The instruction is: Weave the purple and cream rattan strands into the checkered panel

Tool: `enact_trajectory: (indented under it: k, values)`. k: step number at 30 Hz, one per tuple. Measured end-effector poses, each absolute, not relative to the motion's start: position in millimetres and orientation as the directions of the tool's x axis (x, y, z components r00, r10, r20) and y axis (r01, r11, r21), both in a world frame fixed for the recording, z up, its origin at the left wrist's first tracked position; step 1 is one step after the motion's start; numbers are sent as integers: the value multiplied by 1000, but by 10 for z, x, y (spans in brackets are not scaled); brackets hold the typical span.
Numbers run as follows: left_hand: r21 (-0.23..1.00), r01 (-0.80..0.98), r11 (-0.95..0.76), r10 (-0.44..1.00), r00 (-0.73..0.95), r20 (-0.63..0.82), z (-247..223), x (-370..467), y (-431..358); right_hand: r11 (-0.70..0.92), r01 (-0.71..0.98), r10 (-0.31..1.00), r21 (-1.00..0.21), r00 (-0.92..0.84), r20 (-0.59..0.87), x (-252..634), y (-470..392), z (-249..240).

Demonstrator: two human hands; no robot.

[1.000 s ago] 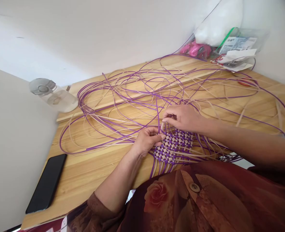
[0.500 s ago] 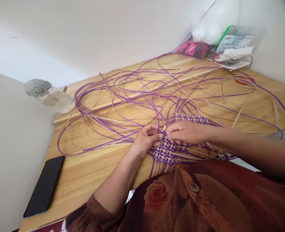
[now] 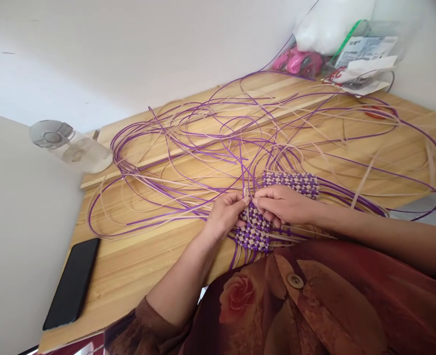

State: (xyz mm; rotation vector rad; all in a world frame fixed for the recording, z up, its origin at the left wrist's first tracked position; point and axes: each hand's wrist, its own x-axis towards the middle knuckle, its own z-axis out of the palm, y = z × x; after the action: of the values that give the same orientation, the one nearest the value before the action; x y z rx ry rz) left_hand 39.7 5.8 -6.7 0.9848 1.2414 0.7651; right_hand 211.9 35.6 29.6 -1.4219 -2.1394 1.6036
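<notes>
A woven panel (image 3: 253,234) of purple and beige strands, in a checked pattern, lies at the table's near edge. My left hand (image 3: 223,213) pinches the panel's far left edge, thumb and fingers closed around the strands there. Close beside it, my right hand (image 3: 282,203) has its thumb and forefinger pressed together on a beige strand at the same edge; its other fingers curl over the weave. Past my right hand sits a second woven panel (image 3: 291,181) in the same colours, partly covered by the hand. Long loose strands (image 3: 140,172) spread out from the weaving.
A clear bottle with a grey lid (image 3: 72,145) is at the far left. Nearer, a black phone (image 3: 72,283) lies on the wooden table (image 3: 140,261). At the back right are a white bag (image 3: 317,32), a pink bundle (image 3: 297,61) and papers (image 3: 369,69).
My right hand has shifted slightly left, closer to my left fingertips. A beige strand now stands up between the hands. The view has tilted a little, showing more of the second panel.
</notes>
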Motion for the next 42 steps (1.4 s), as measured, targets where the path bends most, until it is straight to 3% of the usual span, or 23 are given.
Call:
enact_trajectory:
  k: [2, 6, 10, 17, 23, 26, 29, 31, 34, 37, 39, 42]
  values:
    - [929, 50, 366, 907, 202, -368, -84, 393, 56, -109, 578, 699, -809, -534, -476, 2107, 352, 257]
    - [934, 54, 354, 916, 183, -357, -105, 411, 66, -148, 554, 716, -819, -511, -475, 2115, 338, 185]
    - [904, 33, 426, 888, 179, -424, -95, 425, 75, -117, 518, 739, -847, -525, -423, 2165, 329, 160]
    - [941, 64, 333, 928, 155, -339, -70, 458, 64, -9, 499, 748, -866, -572, -338, 2215, 325, 102]
    - [925, 55, 375, 917, 124, -379, -81, 477, 89, 15, 422, 763, -906, -590, -262, 2312, 261, 95]
    - [925, 46, 378, 913, 147, -381, -70, 444, 73, 224, 520, 789, -824, -593, -159, 2397, 221, 203]
    - [925, 2, 379, 910, 179, -373, -47, 390, 57, 594, 586, 787, -551, -566, 247, 2467, 170, 374]
    - [927, -7, 374, 911, 191, -366, -35, 356, 57, 743, 561, 668, -364, -642, 376, 2473, 129, 461]
    - [942, 27, 336, 927, 171, -335, -31, 326, 70, 843, 464, 520, -273, -834, 187, 2418, 61, 480]
    - [955, 83, 283, 950, 109, -291, -35, 320, 82, 780, 514, 543, -357, -839, -21, 2339, -6, 446]
    - [959, 122, 255, 961, 78, -266, -39, 325, 82, 614, 580, 594, -536, -786, -170, 2294, -38, 472]
    - [960, 190, 208, 974, 51, -221, -43, 337, 73, 128, 561, 497, -818, -750, -437, 2242, -22, 608]
